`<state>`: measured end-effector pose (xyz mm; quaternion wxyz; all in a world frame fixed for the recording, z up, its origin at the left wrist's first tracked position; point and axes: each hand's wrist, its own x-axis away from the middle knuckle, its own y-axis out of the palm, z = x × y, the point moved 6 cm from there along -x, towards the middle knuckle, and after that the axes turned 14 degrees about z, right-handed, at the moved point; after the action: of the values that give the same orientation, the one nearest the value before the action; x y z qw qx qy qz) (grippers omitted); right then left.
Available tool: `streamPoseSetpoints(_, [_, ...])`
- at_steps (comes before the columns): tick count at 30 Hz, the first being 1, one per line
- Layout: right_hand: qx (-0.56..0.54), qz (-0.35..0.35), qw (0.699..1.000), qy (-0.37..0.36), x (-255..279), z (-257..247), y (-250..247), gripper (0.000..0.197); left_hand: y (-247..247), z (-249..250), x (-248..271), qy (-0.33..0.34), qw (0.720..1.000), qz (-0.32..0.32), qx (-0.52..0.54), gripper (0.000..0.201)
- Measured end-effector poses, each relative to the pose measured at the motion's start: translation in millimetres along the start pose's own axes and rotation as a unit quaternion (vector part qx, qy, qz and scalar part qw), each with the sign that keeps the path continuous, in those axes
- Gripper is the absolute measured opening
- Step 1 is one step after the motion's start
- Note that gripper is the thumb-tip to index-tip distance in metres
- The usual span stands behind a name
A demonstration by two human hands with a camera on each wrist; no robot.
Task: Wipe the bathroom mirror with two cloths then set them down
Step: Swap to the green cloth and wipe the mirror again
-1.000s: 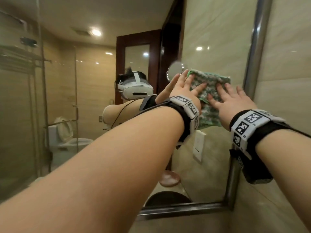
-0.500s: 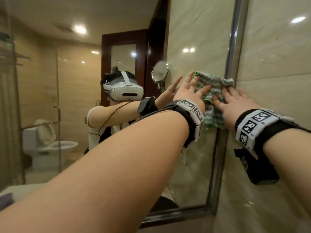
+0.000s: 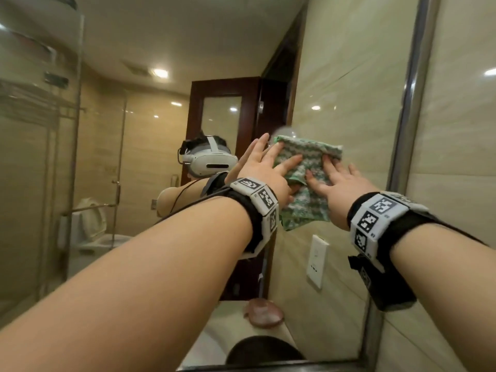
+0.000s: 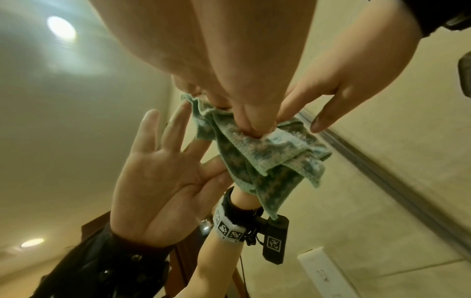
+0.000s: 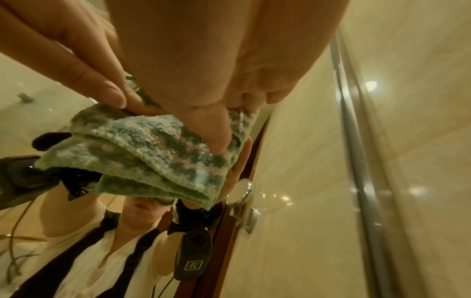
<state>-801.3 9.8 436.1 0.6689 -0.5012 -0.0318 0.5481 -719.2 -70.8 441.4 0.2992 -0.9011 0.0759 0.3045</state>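
Two hands are laid flat on one folded green cloth [image 3: 308,181], which is pressed against the mirror [image 3: 349,108] under spread fingers: the left hand [image 3: 264,170] on its left part, the right hand [image 3: 342,185] on its right.

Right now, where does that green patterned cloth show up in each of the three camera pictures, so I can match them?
Head: the green cloth is right of centre, pressed flat on the mirror under both hands.
Left wrist: the cloth hangs at centre, below the fingers.
Right wrist: the cloth is left of centre, folded in layers.
Shared landmark: the metal mirror frame, to the cloth's right.
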Motion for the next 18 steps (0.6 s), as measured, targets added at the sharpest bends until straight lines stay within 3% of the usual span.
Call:
streamPoseSetpoints(10, [0.003, 0.019, 0.999, -0.035, -25.2, -79.5, -68.4, 0.092, 11.1, -86.2, 60.4, -0.074, 0.996, -0.047, -0.024, 0.043])
streamPoseSetpoints(18, [-0.020, 0.037, 0.997, -0.065, -36.7, -132.4, -106.8, 0.095, 23.3, -139.4, 102.8, -0.115, 0.993, -0.030, -0.009, 0.038])
